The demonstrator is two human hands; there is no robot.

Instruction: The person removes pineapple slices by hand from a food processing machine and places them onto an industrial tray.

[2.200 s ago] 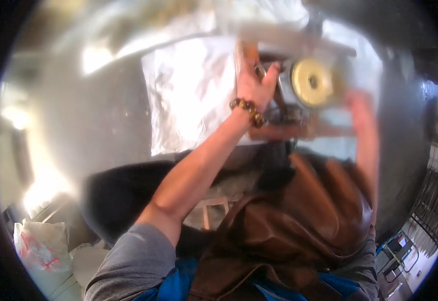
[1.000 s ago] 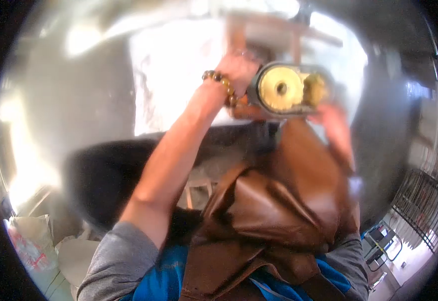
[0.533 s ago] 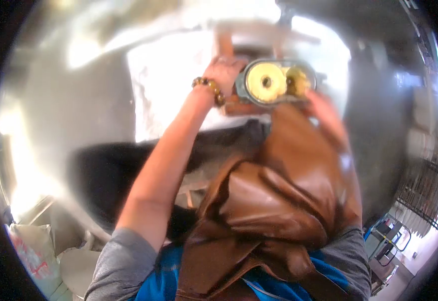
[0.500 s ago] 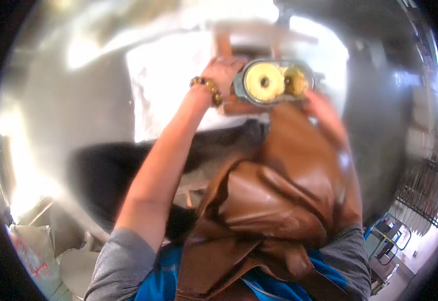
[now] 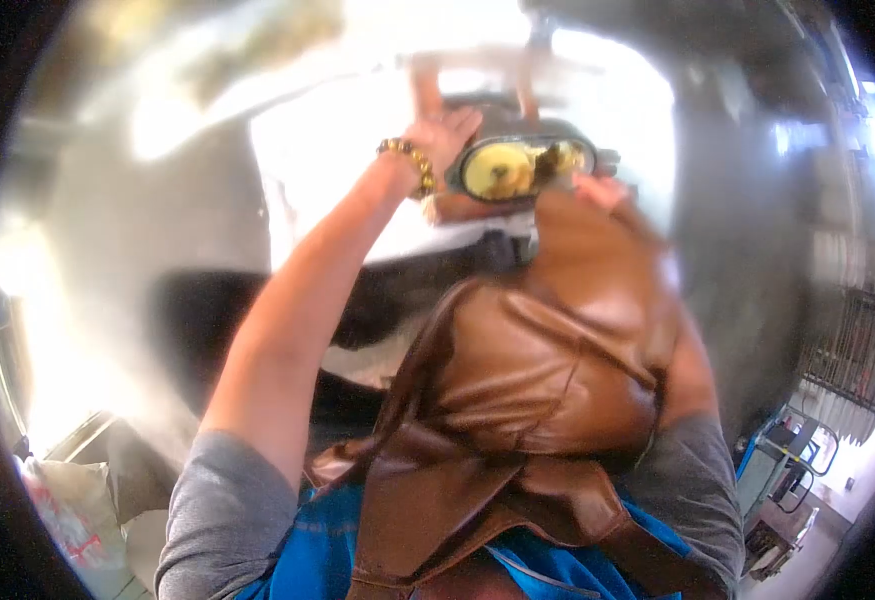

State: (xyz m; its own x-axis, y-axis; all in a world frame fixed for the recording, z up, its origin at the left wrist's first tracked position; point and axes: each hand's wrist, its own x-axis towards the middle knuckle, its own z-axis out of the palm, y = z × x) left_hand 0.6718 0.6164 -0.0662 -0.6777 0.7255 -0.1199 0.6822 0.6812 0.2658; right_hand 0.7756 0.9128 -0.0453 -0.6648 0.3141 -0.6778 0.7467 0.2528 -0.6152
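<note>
A dark-rimmed oval housing frames two yellow round pieces, partly covered by dark patches and shadow. My left hand, with a beaded bracelet at the wrist, lies beside the housing's left end, fingers stretched out and apart. At the right end, my right hand is close to the lower rim, blurred, with its fingers partly hidden. A brown leather apron bulges up toward the housing and covers much of my right forearm.
A bright white sheet-like surface lies under and around the housing. Brown bars stand behind it. At the lower left is a white bag with red print. On the right are a rack of thin rods and a blue-framed cart.
The housing appears tilted, lower and further left in view, its yellow pieces showing flatter. My left fingers have come away from its end and spread. My right hand has shifted left.
</note>
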